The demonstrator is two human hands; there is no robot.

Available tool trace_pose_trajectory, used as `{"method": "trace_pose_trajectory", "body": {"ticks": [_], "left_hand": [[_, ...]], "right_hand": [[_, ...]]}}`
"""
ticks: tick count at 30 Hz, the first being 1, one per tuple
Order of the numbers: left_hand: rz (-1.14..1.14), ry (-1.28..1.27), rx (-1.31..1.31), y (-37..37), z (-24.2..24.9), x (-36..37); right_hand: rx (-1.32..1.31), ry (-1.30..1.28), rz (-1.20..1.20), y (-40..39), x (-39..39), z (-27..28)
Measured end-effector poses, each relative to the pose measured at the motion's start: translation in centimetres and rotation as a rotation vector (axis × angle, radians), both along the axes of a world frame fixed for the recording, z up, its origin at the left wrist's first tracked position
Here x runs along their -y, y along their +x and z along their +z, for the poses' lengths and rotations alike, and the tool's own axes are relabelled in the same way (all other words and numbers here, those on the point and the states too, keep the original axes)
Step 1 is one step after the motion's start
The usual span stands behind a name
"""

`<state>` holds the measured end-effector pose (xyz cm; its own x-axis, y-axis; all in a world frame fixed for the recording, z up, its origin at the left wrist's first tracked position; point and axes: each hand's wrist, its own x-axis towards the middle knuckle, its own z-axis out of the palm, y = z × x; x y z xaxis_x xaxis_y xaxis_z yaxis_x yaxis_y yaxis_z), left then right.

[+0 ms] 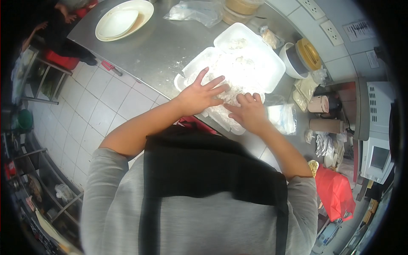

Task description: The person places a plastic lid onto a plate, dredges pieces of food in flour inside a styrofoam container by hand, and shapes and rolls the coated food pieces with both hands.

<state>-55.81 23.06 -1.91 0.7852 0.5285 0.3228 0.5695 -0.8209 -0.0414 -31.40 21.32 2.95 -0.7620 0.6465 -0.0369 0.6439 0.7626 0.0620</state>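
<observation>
White foam takeout containers (pixel 272 70) lie opened out on the steel counter, dusted inside with white flour-like powder (pixel 231 87). My left hand (pixel 199 97) is over the near left part of them, palm down with fingers spread into the powder. Close beside it, my right hand (pixel 251 114) reaches in from the right, fingers apart and slightly bent, one pointing toward my left fingertips. Both hands have powder around the fingertips. Whatever lies under the fingers is hidden by the hands and the powder.
Stacked white plates (pixel 146 12) stand at the counter's far left. A plastic bag (pixel 195 12) and tubs (pixel 240 10) are at the back. To the right are a yellow-lidded container (pixel 309 55), a bag of white stuff (pixel 282 119), a red bag (pixel 335 191) and a microwave (pixel 376 159).
</observation>
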Motion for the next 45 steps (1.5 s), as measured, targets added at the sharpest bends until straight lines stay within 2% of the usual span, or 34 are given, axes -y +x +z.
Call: {"method": "trace_pose_trajectory", "body": {"ticks": [11,14,34,37,40,43,45], "left_hand": [[-0.038,0.012,-0.031,-0.1,0.3,-0.4],[-0.071,-0.006,0.041,0.3,0.0,-0.6],[-0.106,-0.039,-0.089,0.9,0.3,-1.1],[-0.097,-0.099,-0.001,0.2,0.8,-0.8],[0.026,-0.148,0.112,0.5,0.8,-0.1],[0.105,-0.165,0.161,1.4,0.4,0.6],[0.112,-0.181,0.166,1.9,0.1,0.8]], "right_hand": [[0.015,-0.013,0.028,0.1,-0.2,0.5],[0.025,0.013,0.058,-0.1,-0.2,0.3],[0.032,-0.007,0.029,-0.1,0.0,0.3],[-0.089,-0.086,-0.108,0.1,1.3,2.1],[-0.403,-0.204,-0.410,1.8,4.1,0.3],[-0.403,-0.137,-0.505,1.8,5.6,-1.4],[-0.367,0.010,-0.474,0.9,6.0,-2.6]]}}
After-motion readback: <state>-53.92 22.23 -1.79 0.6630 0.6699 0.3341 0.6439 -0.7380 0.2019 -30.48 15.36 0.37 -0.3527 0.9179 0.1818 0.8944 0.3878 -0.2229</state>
